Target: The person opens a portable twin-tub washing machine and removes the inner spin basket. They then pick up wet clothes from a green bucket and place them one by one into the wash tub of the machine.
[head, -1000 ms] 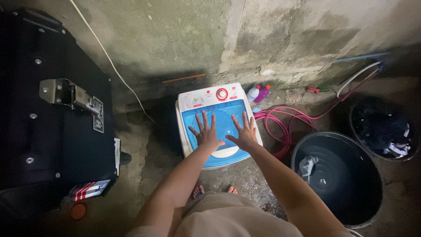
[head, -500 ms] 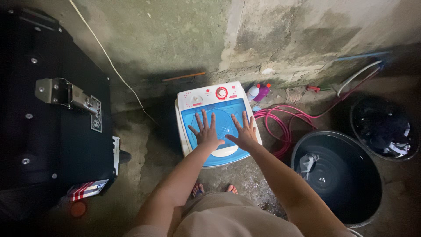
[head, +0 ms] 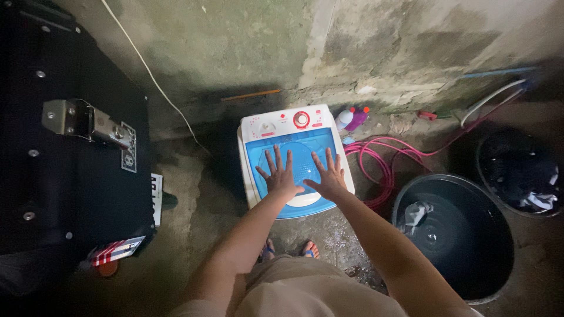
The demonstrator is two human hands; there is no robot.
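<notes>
Both hands lie flat, palms down, on the blue lid (head: 296, 167) of a small white washer (head: 294, 158) that stands on the concrete floor (head: 200, 223) against the foot of the wall (head: 247, 53). The left hand (head: 281, 178) rests on the lid's left half, fingers spread apart and pointing toward the wall, gripping nothing. The right hand (head: 329, 178) rests on the right half, just beside the left but not touching it, its fingers likewise spread and empty. The wrists sit over the lid's near edge, above its white front lip.

At the washer's far edge runs a white panel with a red dial (head: 301, 119) near its middle. Just right of that far corner, on the floor by the wall, lies a bottle (head: 351, 118) with a purple body and orange cap. A pink hose (head: 382, 164) coils on the floor beside the washer's right side. Right of the hose stands a dark tub (head: 452, 235) holding water, with a pale cloth (head: 416, 214) at its left rim. A second dark basin (head: 520, 173) with clothes in it sits farther right, near the wall.

Well to the left of the washer stands a black case (head: 64, 147) with a metal latch (head: 82, 122). A white cord (head: 158, 88) runs down the wall between case and washer. The person's feet in sandals (head: 288, 249) stand at the washer's near edge.
</notes>
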